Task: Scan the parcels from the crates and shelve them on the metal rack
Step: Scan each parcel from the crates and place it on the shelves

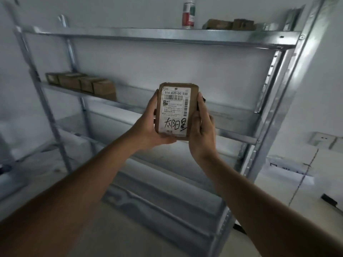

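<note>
Fingers [155,101] of left hand [148,125] and right hand [201,130] clasp the small brown labelled cardboard parcel [175,110], frame centre. Shelving step, probably; next, set it on the grey metal rack [157,37] behind.

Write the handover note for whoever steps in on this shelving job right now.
Left hand and right hand both grip one brown parcel, held upright, label facing the camera, in front of the metal rack.
Done: a row of parcels sits on the middle shelf at left, more boxes on the top shelf beside a spray can.
Left: shelve this parcel. Scanner and crates are out of view.
</note>
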A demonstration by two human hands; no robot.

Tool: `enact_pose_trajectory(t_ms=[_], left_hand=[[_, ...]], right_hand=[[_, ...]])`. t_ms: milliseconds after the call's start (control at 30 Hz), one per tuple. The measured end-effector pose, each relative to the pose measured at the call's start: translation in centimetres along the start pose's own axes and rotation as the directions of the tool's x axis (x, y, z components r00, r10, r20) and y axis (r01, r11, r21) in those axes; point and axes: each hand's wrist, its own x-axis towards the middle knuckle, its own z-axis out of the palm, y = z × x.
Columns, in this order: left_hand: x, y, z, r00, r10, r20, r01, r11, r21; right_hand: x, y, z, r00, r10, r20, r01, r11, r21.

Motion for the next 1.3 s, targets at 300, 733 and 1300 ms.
enact_pose_trajectory(t_ms=[300,733,1300], left_hand=[[5.5,-9.8,-10.8,0.984,-0.022,-0.177,0.052,0.985,0.164],[12.3,-23.5,-24.4,0.935,-0.099,-0.34,0.187,0.953,0.238],[23.7,-41.7,-40.7,0.997,-0.068,-0.037,0.073,0.984,0.164]], right_hand=[[9.2,4.7,15.1,0.985,-0.036,0.172,0.02,0.995,0.095],[19.6,10.4,34.8,0.969,-0.016,0.246,-0.011,0.994,0.11],[27.2,13.9,53.5,0.98,0.189,0.054,-0.171,0.954,-0.246]])
